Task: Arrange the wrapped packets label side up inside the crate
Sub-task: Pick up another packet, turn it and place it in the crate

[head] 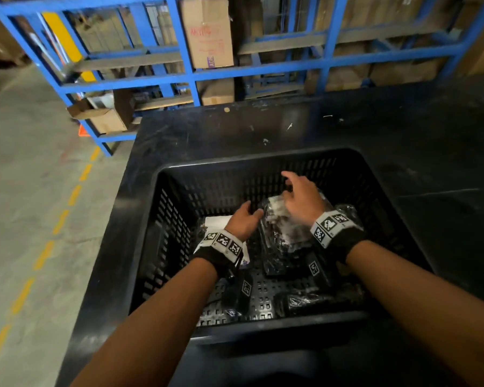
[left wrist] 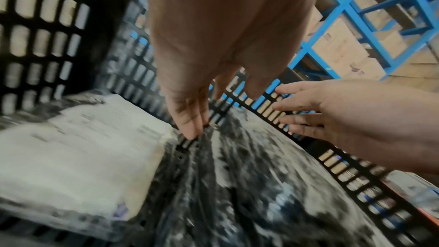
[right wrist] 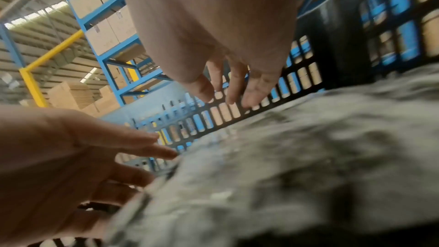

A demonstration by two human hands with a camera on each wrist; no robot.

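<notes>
A black slotted crate (head: 263,159) stands on a black table. Both hands are inside it. In the middle lies a clear-wrapped dark packet (head: 285,241), a pale label (head: 275,206) at its far end. My right hand (head: 299,195) hovers over that far end with fingers spread and straight (right wrist: 228,89). My left hand (head: 245,219) touches the packet's left edge with straight fingers (left wrist: 190,121). The same packet (left wrist: 249,185) looks blurred in both wrist views. A packet with a white label up (head: 217,220) (left wrist: 78,147) lies at the left. Another dark packet (head: 319,300) lies front right.
The table (head: 403,129) extends behind and to the right of the crate; its left edge drops to a concrete floor (head: 25,191) marked with a dashed yellow line. Blue racking (head: 185,51) loaded with cardboard boxes stands behind the table.
</notes>
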